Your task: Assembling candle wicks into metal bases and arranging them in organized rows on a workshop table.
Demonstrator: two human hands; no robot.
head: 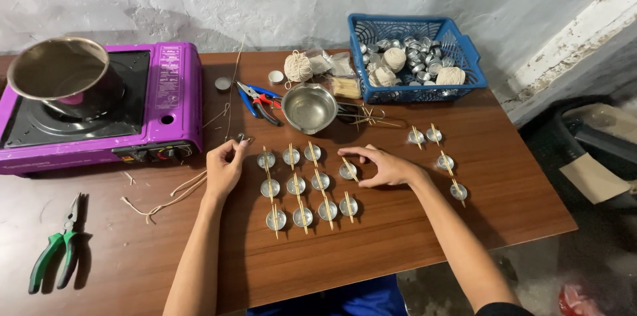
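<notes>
Many metal cups (413, 51) and string balls (394, 59) fill the blue basket (464, 57).

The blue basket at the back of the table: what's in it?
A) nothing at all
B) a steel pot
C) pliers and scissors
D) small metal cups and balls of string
D: the blue basket holds a heap of small metal cups and several balls of pale string; the pliers lie out on the table and the pot sits on the purple stove.
</notes>
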